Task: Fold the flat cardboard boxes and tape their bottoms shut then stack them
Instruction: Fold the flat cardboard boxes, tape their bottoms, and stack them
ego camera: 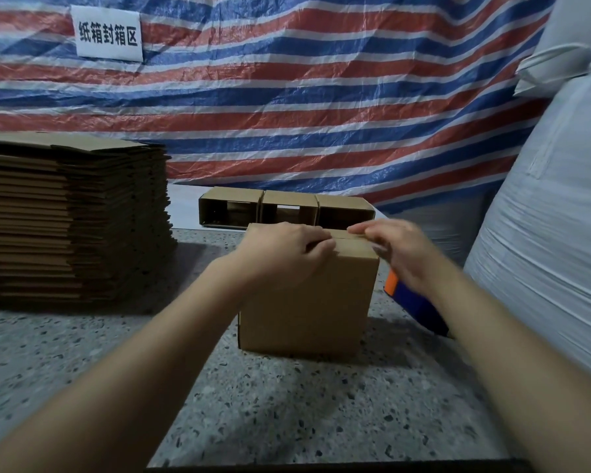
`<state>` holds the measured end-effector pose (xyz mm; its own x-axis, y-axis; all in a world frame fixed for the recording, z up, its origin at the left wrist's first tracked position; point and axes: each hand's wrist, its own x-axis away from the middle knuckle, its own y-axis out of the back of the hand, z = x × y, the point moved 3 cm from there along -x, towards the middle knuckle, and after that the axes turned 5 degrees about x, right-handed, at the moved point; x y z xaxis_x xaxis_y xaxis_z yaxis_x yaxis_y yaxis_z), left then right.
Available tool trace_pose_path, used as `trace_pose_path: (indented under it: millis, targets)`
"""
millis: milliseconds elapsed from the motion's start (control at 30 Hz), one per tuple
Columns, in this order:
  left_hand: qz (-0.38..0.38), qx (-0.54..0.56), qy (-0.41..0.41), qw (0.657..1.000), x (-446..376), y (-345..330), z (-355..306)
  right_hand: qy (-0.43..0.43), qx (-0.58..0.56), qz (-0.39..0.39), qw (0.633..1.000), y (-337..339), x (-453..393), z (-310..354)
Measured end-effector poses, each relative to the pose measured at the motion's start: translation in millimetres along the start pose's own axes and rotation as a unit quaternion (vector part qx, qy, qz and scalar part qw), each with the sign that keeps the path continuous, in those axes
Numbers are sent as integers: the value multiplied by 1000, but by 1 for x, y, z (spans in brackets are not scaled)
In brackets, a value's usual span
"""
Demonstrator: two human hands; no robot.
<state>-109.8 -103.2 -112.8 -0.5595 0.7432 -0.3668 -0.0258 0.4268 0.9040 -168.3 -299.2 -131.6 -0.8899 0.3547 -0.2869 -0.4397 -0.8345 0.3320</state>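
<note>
A folded cardboard box (307,302) stands on the speckled table (287,404) in front of me, its closed flaps facing up. My left hand (280,254) lies over the box's top left, with the fingers curled at the centre seam and the thumb on the front face. My right hand (400,250) is blurred and lies with straight fingers on the top right edge by the seam. A blue and orange tape dispenser (413,302) lies on the table right of the box, partly hidden by my right forearm.
A tall stack of flat cardboard boxes (72,220) sits at the left. Three folded boxes (287,208) lie in a row on their sides behind the box. White wrapped sacks (543,233) crowd the right side. A striped tarp (321,97) with a sign (107,34) hangs behind.
</note>
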Motion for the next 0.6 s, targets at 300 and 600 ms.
trace_pose_path:
  millis: [300, 600]
  targets:
    - [14, 17, 4, 1000, 0, 2, -1, -241, 645, 43, 724, 76, -15, -77]
    - [27, 36, 11, 999, -4, 0, 3, -213, 637, -33, 740, 68, 8, -119]
